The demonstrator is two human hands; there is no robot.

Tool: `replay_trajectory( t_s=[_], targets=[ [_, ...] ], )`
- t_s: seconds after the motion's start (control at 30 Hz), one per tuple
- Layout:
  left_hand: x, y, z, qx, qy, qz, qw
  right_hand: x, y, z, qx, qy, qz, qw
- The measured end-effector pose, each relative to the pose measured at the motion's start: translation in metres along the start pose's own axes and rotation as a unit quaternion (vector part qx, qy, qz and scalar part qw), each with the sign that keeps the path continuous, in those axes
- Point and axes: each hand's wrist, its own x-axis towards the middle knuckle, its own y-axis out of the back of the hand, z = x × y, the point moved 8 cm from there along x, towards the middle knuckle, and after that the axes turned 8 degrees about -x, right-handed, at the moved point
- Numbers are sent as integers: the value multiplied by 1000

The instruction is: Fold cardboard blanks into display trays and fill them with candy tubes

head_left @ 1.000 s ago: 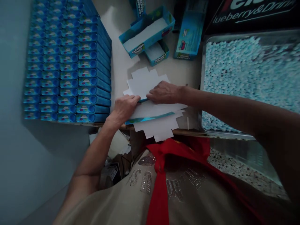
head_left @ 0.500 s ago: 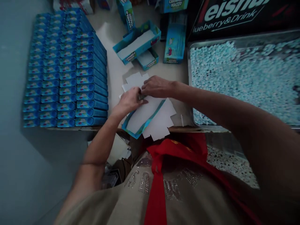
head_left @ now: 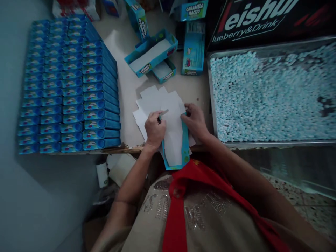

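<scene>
A partly folded blue box with a white inside (head_left: 173,150) lies at the table's front edge, its near end close to the red apron. My left hand (head_left: 155,130) is at its left side, the index finger stretched over the white card and the other fingers curled round a small dark thing I cannot make out. On the box's right wall, near the far end, my right hand (head_left: 194,120) grips the blue edge between thumb and fingers. Under and beyond the box lie flat white card blanks (head_left: 151,99) with notched edges.
Stacked blue boxes (head_left: 68,91) fill the left side. Open blue trays (head_left: 153,56) and a blue carton (head_left: 193,52) stand beyond my hands. At the right is a metal tray (head_left: 213,105) of pale blue candies, with a black box (head_left: 252,24) behind it.
The box has turned from slanting to nearly lengthwise. My right hand has moved right and nearer, from beside my left hand to the box's right wall. My left hand has come slightly nearer.
</scene>
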Motion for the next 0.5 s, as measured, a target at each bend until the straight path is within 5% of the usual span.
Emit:
replay_trajectory(
  t_s=[0.13,0.37,0.5],
  targets=[
    [-14,3,3,-39,-11,-7,999,-17,12,-9,-40,36,34,998],
    [-13,4,-3,-168,-3,-91,982,-22,10,-29,-130,104,-41,985],
    [-14,3,1,-147,-25,-33,988,-18,-3,-32,-153,165,-110,968]
  ],
)
